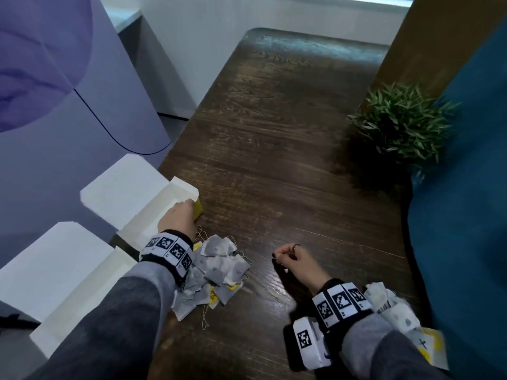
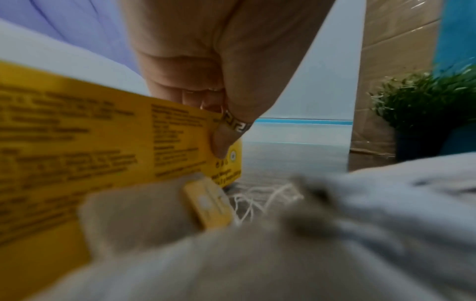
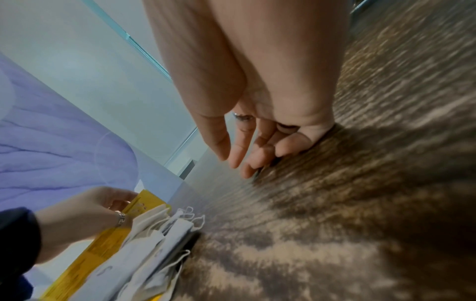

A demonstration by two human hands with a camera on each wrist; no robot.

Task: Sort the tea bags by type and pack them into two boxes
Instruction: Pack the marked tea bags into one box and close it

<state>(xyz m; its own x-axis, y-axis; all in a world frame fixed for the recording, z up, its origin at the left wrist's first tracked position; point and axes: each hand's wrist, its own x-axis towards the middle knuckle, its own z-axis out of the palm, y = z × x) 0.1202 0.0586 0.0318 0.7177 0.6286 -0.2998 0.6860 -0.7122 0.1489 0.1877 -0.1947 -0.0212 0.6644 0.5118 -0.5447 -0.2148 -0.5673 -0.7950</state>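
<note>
An open yellow tea box (image 1: 198, 208) with white flaps stands at the table's left edge. My left hand (image 1: 178, 215) grips its near wall, the ringed thumb (image 2: 226, 132) on the printed yellow side (image 2: 77, 132) and the fingers over the rim. A second open box (image 1: 82, 283) lies nearer me on the left. A pile of grey tea bags (image 1: 222, 267) with strings and yellow tags sits just right of my left wrist. My right hand (image 1: 285, 256) rests on the table beside the pile, fingers (image 3: 247, 158) loosely curled and holding nothing.
A dark wooden table (image 1: 274, 160) stretches ahead. A small green plant (image 1: 403, 122) stands at the right edge. More pale bags and wrappers (image 1: 395, 305) lie by my right wrist. A lilac panel (image 1: 68, 105) rises left of the boxes.
</note>
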